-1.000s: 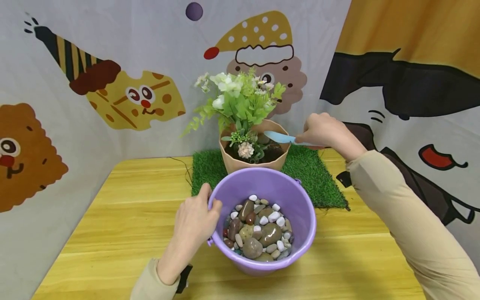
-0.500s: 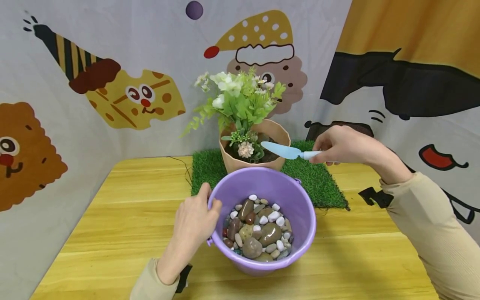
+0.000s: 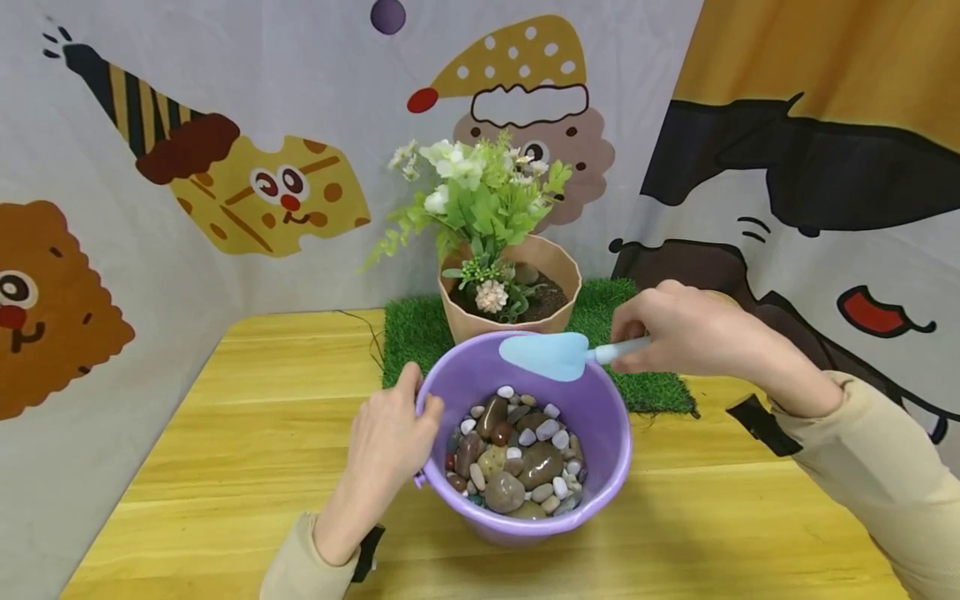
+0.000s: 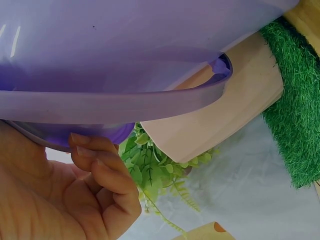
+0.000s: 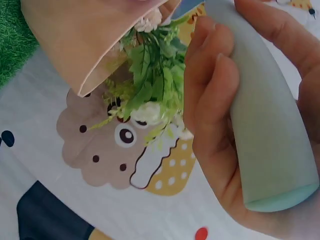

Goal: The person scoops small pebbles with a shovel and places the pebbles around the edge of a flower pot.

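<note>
My right hand [image 3: 686, 333] grips the handle of a light blue trowel [image 3: 547, 356]. Its blade hangs over the back rim of a purple bucket [image 3: 618, 467], and no soil shows on it. In the right wrist view my fingers curl round the pale handle [image 5: 272, 135]. My left hand [image 3: 393, 446] holds the bucket's left rim between thumb and fingers, also seen from below in the left wrist view. Wet pebbles [image 3: 540, 465], brown, grey and white, cover the bucket's bottom. Behind the bucket stands a peach flowerpot [image 3: 510, 329] with white flowers, green leaves [image 3: 487, 208] and dark soil.
The pot stands on a green turf mat [image 3: 652, 392] on a yellow wooden table [image 3: 285, 433]. A cloth [image 3: 300, 50] with cartoon prints hangs close behind. A thin dark wire [image 3: 371, 337] lies left of the mat.
My right hand has drawn the trowel from the flowerpot forward and down to above the bucket's back rim. My left hand has stayed on the rim.
</note>
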Action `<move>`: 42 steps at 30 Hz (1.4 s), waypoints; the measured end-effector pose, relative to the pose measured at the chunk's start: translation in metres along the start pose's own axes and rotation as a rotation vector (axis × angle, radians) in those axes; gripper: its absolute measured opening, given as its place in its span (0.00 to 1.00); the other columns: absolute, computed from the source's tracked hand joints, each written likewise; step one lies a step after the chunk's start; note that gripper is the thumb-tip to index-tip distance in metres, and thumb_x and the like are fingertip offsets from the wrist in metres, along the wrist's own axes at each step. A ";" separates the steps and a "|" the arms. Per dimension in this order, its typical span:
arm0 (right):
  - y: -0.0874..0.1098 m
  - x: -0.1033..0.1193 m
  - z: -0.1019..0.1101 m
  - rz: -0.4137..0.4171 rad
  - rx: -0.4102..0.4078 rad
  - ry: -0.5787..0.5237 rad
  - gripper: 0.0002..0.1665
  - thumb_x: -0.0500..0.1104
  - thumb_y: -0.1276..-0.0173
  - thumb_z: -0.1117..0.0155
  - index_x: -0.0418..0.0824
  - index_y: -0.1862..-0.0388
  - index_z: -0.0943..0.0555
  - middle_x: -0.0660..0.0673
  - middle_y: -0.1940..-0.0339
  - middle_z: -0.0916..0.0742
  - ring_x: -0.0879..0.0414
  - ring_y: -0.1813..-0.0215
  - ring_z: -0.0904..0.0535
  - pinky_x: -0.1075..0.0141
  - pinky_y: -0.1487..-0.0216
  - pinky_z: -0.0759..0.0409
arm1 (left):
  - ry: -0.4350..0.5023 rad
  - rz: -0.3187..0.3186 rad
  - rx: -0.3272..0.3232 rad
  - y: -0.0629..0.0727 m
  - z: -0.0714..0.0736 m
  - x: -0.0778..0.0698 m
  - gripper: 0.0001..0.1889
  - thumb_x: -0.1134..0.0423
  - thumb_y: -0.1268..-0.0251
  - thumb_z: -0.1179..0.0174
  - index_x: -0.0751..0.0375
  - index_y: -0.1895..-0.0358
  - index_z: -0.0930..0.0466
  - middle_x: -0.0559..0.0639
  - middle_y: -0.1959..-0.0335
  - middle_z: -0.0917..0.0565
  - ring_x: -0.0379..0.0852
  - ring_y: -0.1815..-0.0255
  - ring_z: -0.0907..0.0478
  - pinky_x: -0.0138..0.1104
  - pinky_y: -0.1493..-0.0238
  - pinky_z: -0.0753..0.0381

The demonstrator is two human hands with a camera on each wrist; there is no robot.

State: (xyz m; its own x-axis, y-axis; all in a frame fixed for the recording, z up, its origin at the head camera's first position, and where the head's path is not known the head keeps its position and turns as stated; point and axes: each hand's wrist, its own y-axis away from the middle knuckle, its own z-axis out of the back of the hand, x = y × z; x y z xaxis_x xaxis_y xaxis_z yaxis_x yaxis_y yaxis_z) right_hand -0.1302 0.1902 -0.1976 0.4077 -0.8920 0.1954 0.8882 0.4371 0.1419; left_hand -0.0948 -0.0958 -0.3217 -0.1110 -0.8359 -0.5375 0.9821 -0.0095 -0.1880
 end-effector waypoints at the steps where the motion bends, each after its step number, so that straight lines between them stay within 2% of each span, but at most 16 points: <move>1: 0.000 0.002 -0.002 0.019 -0.002 0.022 0.04 0.46 0.46 0.29 0.50 0.73 0.17 0.55 0.80 0.19 0.61 0.79 0.29 0.68 0.78 0.30 | -0.002 0.000 -0.001 0.000 0.000 0.000 0.05 0.60 0.39 0.47 0.56 0.68 0.31 0.49 0.86 0.27 0.44 0.87 0.31 0.32 0.84 0.35; 6: -0.004 0.010 -0.010 0.111 -0.011 0.146 0.06 0.44 0.50 0.27 0.51 0.75 0.17 0.56 0.81 0.20 0.63 0.80 0.30 0.69 0.79 0.31 | -0.007 0.003 0.004 -0.001 0.000 0.000 0.05 0.59 0.39 0.47 0.56 0.68 0.32 0.49 0.85 0.26 0.45 0.86 0.31 0.32 0.84 0.35; 11: -0.008 0.019 -0.019 0.155 -0.011 0.256 0.07 0.42 0.51 0.28 0.52 0.78 0.19 0.57 0.82 0.22 0.62 0.80 0.31 0.69 0.81 0.34 | -0.001 0.006 0.014 -0.002 0.000 0.000 0.05 0.59 0.38 0.48 0.56 0.68 0.32 0.50 0.85 0.26 0.44 0.87 0.31 0.32 0.84 0.35; 14: -0.008 0.025 -0.025 0.176 -0.002 0.334 0.12 0.40 0.53 0.29 0.53 0.84 0.24 0.56 0.84 0.25 0.61 0.82 0.32 0.69 0.83 0.36 | 0.000 0.008 0.013 -0.001 0.001 0.000 0.06 0.59 0.39 0.47 0.56 0.68 0.32 0.49 0.85 0.26 0.44 0.87 0.31 0.32 0.84 0.35; 18: -0.008 0.032 -0.033 0.200 0.005 0.450 0.16 0.41 0.55 0.27 0.53 0.86 0.27 0.54 0.84 0.24 0.60 0.82 0.32 0.68 0.84 0.35 | -0.004 0.007 0.009 -0.001 0.001 0.000 0.05 0.59 0.39 0.47 0.55 0.68 0.32 0.49 0.85 0.26 0.44 0.86 0.31 0.32 0.83 0.35; 22: -0.007 0.036 -0.040 0.232 -0.052 0.550 0.16 0.42 0.58 0.24 0.51 0.85 0.26 0.52 0.84 0.23 0.59 0.84 0.32 0.66 0.85 0.34 | -0.001 0.006 0.012 -0.001 0.000 0.000 0.05 0.59 0.39 0.47 0.56 0.68 0.31 0.49 0.85 0.26 0.44 0.86 0.31 0.32 0.84 0.35; 29: -0.007 0.042 -0.050 0.257 -0.144 0.628 0.17 0.37 0.59 0.26 0.51 0.88 0.27 0.52 0.86 0.23 0.57 0.86 0.32 0.64 0.86 0.33 | -0.003 0.008 0.013 -0.001 0.001 0.000 0.06 0.59 0.39 0.47 0.56 0.68 0.31 0.49 0.85 0.26 0.44 0.86 0.32 0.32 0.84 0.35; 35: -0.009 0.047 -0.055 0.298 -0.187 0.677 0.14 0.38 0.57 0.26 0.48 0.87 0.25 0.51 0.86 0.24 0.58 0.87 0.34 0.66 0.87 0.34 | -0.002 0.009 0.008 0.000 0.000 0.000 0.06 0.59 0.39 0.47 0.56 0.68 0.32 0.49 0.85 0.26 0.44 0.87 0.32 0.32 0.84 0.35; 42: -0.012 0.055 -0.061 0.337 -0.233 0.731 0.14 0.34 0.55 0.31 0.47 0.89 0.26 0.50 0.86 0.23 0.57 0.87 0.35 0.66 0.88 0.34 | 0.000 0.007 0.008 0.000 0.000 0.001 0.05 0.60 0.39 0.47 0.56 0.69 0.32 0.49 0.86 0.27 0.44 0.87 0.32 0.32 0.85 0.35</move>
State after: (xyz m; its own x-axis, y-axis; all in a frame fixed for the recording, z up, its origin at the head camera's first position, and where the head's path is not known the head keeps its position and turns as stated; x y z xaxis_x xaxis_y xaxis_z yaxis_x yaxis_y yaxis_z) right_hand -0.1056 0.1287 -0.2478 0.6224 -0.6036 -0.4982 0.6827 0.7300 -0.0315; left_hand -0.0953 -0.0964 -0.3221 -0.1045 -0.8360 -0.5387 0.9841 -0.0085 -0.1777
